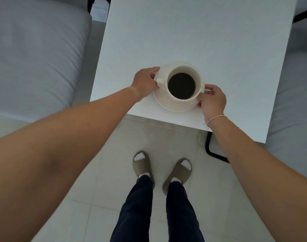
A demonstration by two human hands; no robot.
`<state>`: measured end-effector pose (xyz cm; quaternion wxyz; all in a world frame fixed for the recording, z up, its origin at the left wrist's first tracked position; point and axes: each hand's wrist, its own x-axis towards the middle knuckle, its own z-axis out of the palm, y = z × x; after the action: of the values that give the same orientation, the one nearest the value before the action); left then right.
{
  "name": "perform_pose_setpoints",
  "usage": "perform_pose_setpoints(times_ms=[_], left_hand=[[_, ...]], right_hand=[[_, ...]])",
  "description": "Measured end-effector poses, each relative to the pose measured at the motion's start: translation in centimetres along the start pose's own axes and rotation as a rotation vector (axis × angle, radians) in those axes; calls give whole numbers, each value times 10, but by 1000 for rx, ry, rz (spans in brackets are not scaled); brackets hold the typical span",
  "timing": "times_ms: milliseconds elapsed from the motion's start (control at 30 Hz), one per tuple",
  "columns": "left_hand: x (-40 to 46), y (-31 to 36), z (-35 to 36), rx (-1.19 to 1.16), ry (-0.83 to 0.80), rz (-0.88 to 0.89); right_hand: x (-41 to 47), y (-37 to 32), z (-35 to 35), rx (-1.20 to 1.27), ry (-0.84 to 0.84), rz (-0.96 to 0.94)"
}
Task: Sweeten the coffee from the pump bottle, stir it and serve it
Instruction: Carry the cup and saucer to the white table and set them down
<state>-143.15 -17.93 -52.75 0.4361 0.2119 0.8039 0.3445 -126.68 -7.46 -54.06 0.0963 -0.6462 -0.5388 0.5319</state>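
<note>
Hands, left hand (144, 82) & right hand (212, 100), both pinch saucer (175, 106) rim at table (201, 41) edge; cup (183, 83) w/ coffee (181, 86) looks breakable, spill-prone, so keep level.

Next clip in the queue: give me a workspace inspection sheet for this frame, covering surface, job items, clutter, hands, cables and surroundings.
Surface: white table, bare apart from the serving set near its front edge.
Job's things: cream cup of dark coffee stands on a matching saucer, handle toward the left hand. No pump bottle or stirrer in view.
Clutter: nothing seen.
Grippers: left hand grips the saucer rim at its left; right hand grips the rim at its right. A thin bracelet is on the right wrist.
Cables: nothing seen.
Surroundings: grey cushion left of the table, black table leg, tiled floor, slippers on the feet.
</note>
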Motion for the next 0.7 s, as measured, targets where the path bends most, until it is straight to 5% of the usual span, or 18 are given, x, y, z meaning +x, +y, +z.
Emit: perform_pose_setpoints(times_ms=[700], left_hand=[[8,-16,3,320,85,185]], right_hand=[[1,10,6,-81,77,-107]])
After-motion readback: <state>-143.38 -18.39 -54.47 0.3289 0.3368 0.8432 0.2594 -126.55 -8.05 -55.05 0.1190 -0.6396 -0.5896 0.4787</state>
